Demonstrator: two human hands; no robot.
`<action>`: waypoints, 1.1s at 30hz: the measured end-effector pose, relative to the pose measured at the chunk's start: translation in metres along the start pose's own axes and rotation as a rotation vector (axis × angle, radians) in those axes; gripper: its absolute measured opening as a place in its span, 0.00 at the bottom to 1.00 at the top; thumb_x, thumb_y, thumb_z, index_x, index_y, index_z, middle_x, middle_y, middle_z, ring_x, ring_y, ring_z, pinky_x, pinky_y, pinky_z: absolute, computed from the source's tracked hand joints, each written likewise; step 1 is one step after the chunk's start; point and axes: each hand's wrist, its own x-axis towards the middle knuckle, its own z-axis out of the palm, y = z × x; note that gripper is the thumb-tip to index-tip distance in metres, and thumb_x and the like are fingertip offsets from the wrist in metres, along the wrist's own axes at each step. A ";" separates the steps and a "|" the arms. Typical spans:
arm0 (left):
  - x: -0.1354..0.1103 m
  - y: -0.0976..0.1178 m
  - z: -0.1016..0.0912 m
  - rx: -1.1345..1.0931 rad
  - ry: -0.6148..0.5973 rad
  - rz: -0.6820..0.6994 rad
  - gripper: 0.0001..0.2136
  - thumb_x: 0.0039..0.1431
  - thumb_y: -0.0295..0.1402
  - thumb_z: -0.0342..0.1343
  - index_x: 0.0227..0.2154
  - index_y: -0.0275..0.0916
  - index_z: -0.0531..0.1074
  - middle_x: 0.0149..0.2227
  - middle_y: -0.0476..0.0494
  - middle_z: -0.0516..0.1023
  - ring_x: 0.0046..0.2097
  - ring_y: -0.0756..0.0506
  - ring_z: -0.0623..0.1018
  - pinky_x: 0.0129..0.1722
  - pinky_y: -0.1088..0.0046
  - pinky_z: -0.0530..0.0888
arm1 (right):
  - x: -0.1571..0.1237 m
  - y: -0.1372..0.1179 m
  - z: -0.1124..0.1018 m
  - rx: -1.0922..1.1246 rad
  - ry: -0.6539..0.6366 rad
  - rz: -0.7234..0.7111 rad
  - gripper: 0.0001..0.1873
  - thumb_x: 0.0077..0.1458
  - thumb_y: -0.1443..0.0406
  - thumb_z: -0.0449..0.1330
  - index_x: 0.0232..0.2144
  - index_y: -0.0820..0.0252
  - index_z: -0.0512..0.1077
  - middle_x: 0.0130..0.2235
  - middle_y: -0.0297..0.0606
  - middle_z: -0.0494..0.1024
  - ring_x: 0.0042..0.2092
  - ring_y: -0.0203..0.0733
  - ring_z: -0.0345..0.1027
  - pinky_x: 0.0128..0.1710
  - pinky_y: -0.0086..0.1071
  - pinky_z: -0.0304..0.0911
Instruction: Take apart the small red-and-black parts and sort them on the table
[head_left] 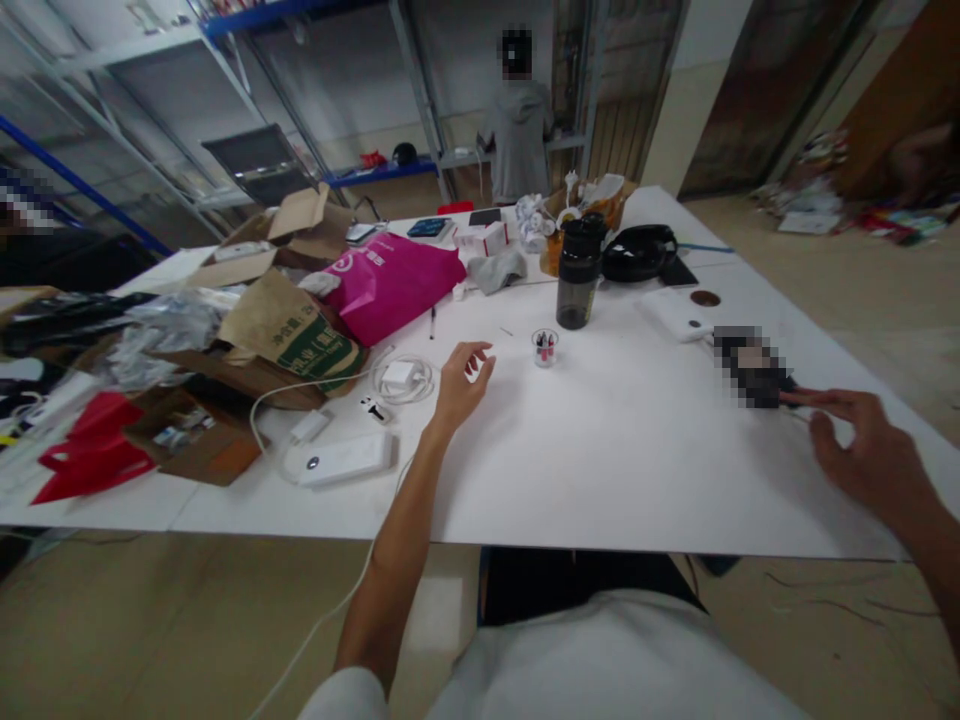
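My left hand (463,385) hovers over the white table, fingers loosely curved and apart from the thumb, with nothing in them. Just right of it stands a small clear cup (545,350) with several small red and dark pieces inside. At the right side, my right hand (870,445) stretches its fingers toward a flat dark object (772,390), mostly blurred out. The fingertips reach its near edge; no grip around it shows. Beyond the cup, a dark translucent bottle (576,285) stands upright. Left of my left hand lie a coiled white cable and charger (401,376).
A white power bank (349,460) lies near the front edge with cables. Cardboard boxes (195,430), a brown paper bag (289,335) and a magenta bag (401,280) crowd the left. A black case (637,253) lies farther back. A person (521,140) stands by the shelves.
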 end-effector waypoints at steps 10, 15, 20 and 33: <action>-0.015 -0.009 0.004 0.033 0.042 -0.020 0.08 0.80 0.38 0.61 0.55 0.44 0.80 0.45 0.43 0.83 0.42 0.44 0.80 0.44 0.65 0.78 | 0.004 0.031 0.017 -0.022 -0.062 -0.029 0.26 0.65 0.49 0.56 0.62 0.42 0.64 0.71 0.60 0.82 0.71 0.80 0.78 0.71 0.72 0.73; -0.016 -0.008 0.004 0.070 0.068 0.017 0.07 0.78 0.33 0.61 0.54 0.43 0.80 0.45 0.43 0.82 0.44 0.42 0.80 0.51 0.61 0.79 | 0.015 0.025 0.019 -0.011 0.001 -0.047 0.31 0.66 0.49 0.55 0.68 0.47 0.65 0.72 0.66 0.77 0.72 0.79 0.77 0.72 0.69 0.73; -0.018 -0.005 0.004 0.097 0.069 0.030 0.08 0.78 0.32 0.61 0.54 0.44 0.80 0.46 0.42 0.82 0.44 0.41 0.79 0.53 0.59 0.80 | 0.013 0.019 0.019 0.002 0.024 -0.061 0.32 0.65 0.48 0.56 0.67 0.51 0.68 0.70 0.67 0.79 0.70 0.82 0.79 0.71 0.71 0.74; -0.020 0.002 0.004 0.171 0.027 0.083 0.09 0.79 0.30 0.60 0.56 0.45 0.80 0.47 0.41 0.82 0.46 0.40 0.80 0.56 0.57 0.80 | 0.015 0.015 0.022 0.008 0.055 -0.168 0.37 0.60 0.43 0.62 0.66 0.52 0.71 0.68 0.63 0.82 0.70 0.77 0.79 0.73 0.67 0.73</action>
